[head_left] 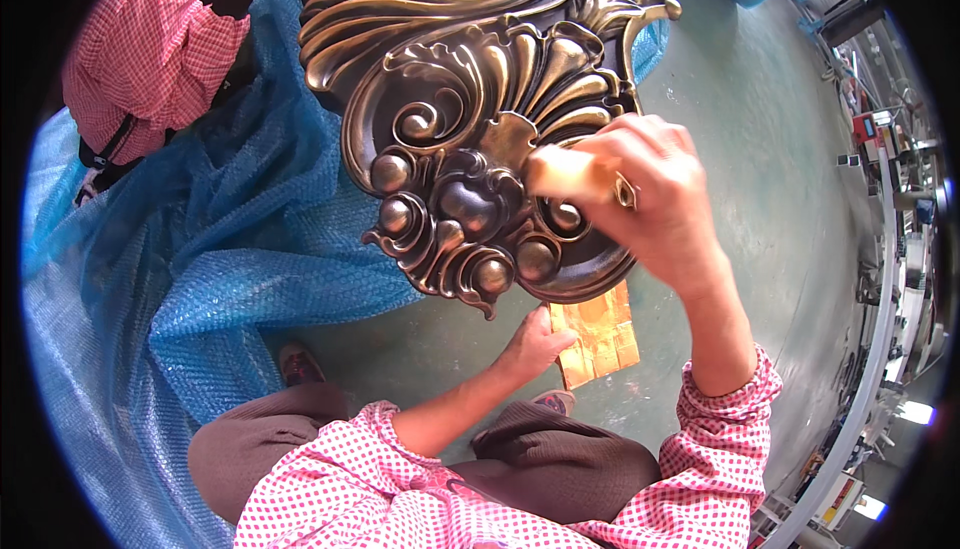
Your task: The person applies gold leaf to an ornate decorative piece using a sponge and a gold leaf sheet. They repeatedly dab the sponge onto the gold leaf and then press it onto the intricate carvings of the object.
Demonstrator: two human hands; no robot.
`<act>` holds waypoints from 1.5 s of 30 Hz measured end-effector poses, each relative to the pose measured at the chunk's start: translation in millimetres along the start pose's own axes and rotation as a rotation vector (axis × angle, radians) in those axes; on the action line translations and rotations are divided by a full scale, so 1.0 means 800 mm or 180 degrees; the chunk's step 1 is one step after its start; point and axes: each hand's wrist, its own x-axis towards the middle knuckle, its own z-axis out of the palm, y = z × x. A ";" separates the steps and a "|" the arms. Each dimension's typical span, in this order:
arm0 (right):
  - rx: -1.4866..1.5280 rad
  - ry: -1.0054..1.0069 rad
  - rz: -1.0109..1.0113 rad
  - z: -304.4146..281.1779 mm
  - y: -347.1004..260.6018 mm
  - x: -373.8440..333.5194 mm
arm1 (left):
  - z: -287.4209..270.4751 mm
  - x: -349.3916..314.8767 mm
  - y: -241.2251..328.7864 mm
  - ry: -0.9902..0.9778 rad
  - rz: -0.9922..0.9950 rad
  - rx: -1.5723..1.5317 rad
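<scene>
Your sleeves [722,439] are checked red on white; your trousers [575,454], dark brown. The carved ornament [470,139] is blackish brown with bronze highlights; your pad [568,173], pale orange; the cardboard [600,339], golden; the bubble wrap [240,229], blue.

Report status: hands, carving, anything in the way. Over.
Right hand holding blurred pale pad over carving, contact unclear. Left hand gripping golden cardboard below. Carving dark with golden highlights. Nothing seems in the way; blue bubble wrap to left.

A shiny gray-green floor [770,189] in bright light
From here I see a long pale bar [868,389] down the right side, with two bright white lights [916,412] past it.
</scene>
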 end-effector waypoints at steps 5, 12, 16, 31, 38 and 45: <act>-0.0744 0.0162 0.0242 -0.022 0.022 -0.007 | -0.004 -0.001 -0.001 -0.0024 -0.0419 0.0228; -0.0258 -0.0366 0.0376 -0.018 -0.006 -0.038 | -0.005 0.003 -0.007 -0.0241 -0.0247 0.0108; -0.0004 0.0030 0.0312 -0.009 -0.017 -0.032 | -0.002 0.006 -0.017 -0.0171 -0.0073 -0.0068; 0.0369 -0.0447 0.0416 -0.008 -0.028 -0.053 | 0.004 0.003 0.015 -0.0328 0.0056 -0.0474; -0.0189 0.0093 0.0329 -0.013 -0.022 -0.035 | -0.007 0.004 -0.009 -0.0148 -0.0090 0.0020; -0.0529 -0.0073 0.0118 -0.008 -0.021 -0.011 | -0.003 0.002 -0.003 -0.0160 -0.0078 -0.0067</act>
